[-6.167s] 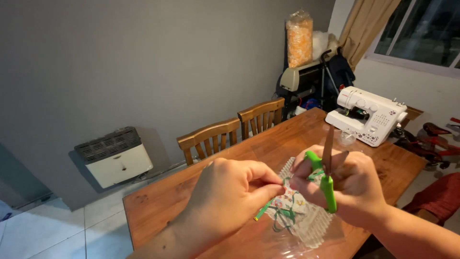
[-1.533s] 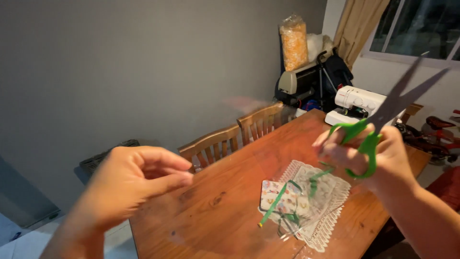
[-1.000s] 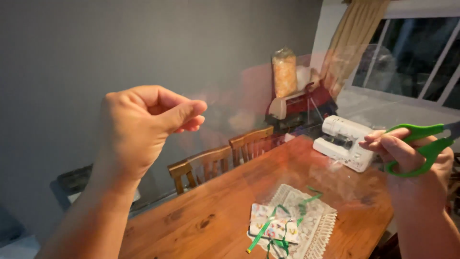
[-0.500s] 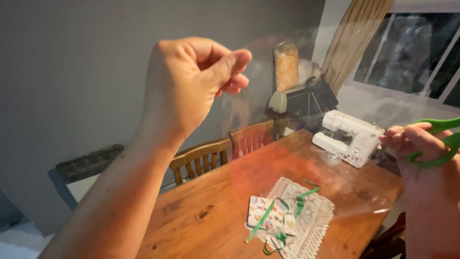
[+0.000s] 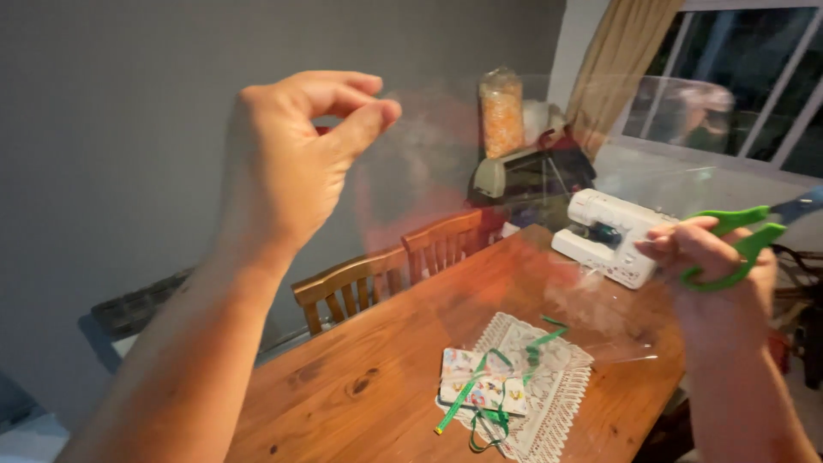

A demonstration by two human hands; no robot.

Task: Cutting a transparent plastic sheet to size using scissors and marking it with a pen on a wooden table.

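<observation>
While the left hand (image 5: 287,167) is raised high over the table (image 5: 377,386), its thumb and forefinger pinch the top corner of a clear plastic sheet (image 5: 549,206) that stretches across to the right hand (image 5: 716,274). Right hand's fingers are curled shut round green-handled scissors (image 5: 741,244), blades pointing up-right & partly out of view; it also seems to grip the sheet's far edge, tho can't tell exactly. Sheet is nearly see-through, hangs above the table. Below it, on the wood, a white lace mat (image 5: 549,394) w/ a small flat rectangular packet (image 5: 480,390), pale w/ coloured print, lying on its left part; green ribbon (image 5: 493,386) loops over both. White sewing machine (image 5: 613,236) at the table's far end. Behind it, a tall clear jar (image 5: 501,111) of orange-yellow stuff. Two wooden chairs (image 5: 390,270) on the far side.
</observation>
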